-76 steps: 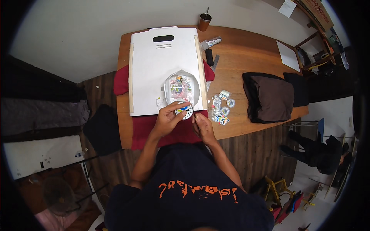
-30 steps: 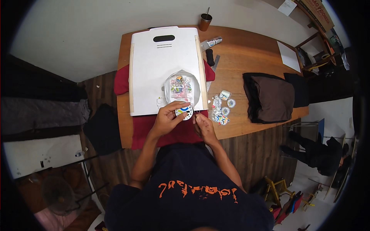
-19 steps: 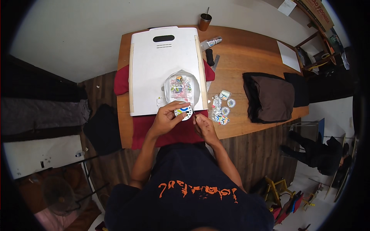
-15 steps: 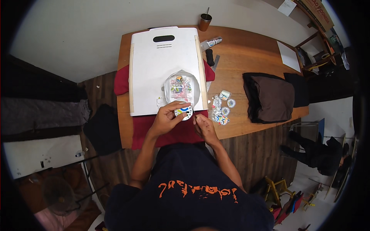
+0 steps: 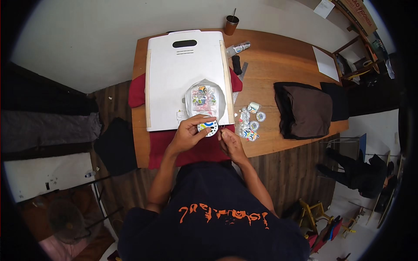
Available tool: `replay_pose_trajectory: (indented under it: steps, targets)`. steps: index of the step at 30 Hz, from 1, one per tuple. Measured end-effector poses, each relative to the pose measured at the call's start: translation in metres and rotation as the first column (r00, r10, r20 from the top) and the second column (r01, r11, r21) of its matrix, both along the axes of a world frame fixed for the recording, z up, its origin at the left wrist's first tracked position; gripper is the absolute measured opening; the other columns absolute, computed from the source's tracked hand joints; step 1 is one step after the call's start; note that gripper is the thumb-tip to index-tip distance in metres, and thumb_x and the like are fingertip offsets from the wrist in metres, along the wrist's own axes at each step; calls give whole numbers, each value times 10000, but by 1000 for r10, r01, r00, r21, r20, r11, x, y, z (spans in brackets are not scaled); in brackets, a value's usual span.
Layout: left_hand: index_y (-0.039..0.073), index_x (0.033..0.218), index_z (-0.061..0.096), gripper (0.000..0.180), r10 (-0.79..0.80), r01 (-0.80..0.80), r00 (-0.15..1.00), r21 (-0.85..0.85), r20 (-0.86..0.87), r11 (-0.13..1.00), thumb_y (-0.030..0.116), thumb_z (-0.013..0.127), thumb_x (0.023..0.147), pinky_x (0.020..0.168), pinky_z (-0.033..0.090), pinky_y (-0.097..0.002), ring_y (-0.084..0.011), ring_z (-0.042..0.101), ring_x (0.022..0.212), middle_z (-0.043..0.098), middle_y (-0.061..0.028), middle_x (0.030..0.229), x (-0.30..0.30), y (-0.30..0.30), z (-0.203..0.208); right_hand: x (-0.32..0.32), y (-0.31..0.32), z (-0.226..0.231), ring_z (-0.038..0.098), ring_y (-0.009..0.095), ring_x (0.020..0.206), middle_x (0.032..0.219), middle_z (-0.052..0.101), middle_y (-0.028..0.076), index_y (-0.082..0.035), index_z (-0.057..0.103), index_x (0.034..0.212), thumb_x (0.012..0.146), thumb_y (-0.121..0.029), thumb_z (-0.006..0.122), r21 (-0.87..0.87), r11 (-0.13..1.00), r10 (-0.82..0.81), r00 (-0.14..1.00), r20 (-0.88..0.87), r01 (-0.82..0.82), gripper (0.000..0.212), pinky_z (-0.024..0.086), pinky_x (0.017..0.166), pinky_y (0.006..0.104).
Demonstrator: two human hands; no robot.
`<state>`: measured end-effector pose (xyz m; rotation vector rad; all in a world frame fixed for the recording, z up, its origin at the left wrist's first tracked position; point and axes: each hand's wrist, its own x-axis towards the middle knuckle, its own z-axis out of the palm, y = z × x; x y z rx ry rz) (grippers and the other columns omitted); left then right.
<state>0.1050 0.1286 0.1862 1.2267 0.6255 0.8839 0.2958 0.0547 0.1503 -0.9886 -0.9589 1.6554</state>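
My left hand (image 5: 187, 135) is closed, thumb and fingers pinching a round white disc (image 5: 208, 128) printed in blue, yellow and black. Close to the disc's right edge, my right hand (image 5: 231, 142) is closed in a pinch. Something thin and dark shows at its fingertips, too small to name. Just beyond the hands, a round whitish container (image 5: 224, 101) holds several colourful printed pieces (image 5: 203, 99), some in clear plastic. It sits on a white board (image 5: 174, 78) with an oval handle slot. Dark red cloth (image 5: 167, 150) lies under the board and hangs at its near side.
Right of the board, several printed rolls and pieces (image 5: 254, 126) lie on the wooden table (image 5: 278, 61). Farther right are folded brown and black cloths (image 5: 307, 108). A metal ruler (image 5: 244, 70), a black rolled item (image 5: 236, 64) and a brown cup (image 5: 231, 25) stand or lie farther back.
The disc has tilted slightly in my left hand. My right fingertips stay beside its edge, with little movement.
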Motion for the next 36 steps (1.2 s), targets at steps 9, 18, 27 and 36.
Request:
replay_pose_trajectory:
  steps: [9,18,27,36]
  targets:
    - [-60,1251,606,358,-4,5,1000,-14,9,1000,-88,611,894,909,464,-241,-127,590,1031,613,-88,1099,-1,0,-1,-1,1,-1,267,24,440,565,342,-74,-93,507,914,1047,-374,434,15,1000,-1,1000,-3,1,320,182,415,211]
    - [-58,1235,612,353,-22,22,1000,-12,-10,1000,-97,620,884,897,493,-240,-132,599,1048,613,-94,1135,-3,0,-5,-1,2,7,268,23,444,570,336,-74,-93,508,914,1049,-356,437,5,1000,-4,1000,2,4,304,185,418,212]
    - [-77,1172,636,287,96,-92,995,-109,33,990,-80,646,885,888,502,-244,-123,612,1009,651,-92,1069,-5,-4,-12,-1,1,0,268,19,447,574,343,-75,-89,511,916,1052,-335,431,-20,1000,-21,999,-33,20,292,186,419,206]
    - [-80,1207,619,298,146,-143,989,-81,37,986,-78,610,909,853,503,-223,-117,614,997,634,-97,1089,2,-6,-10,-2,0,-3,270,19,448,579,348,-73,-85,515,929,1051,-328,435,1,999,-36,998,-54,36,284,193,418,202]
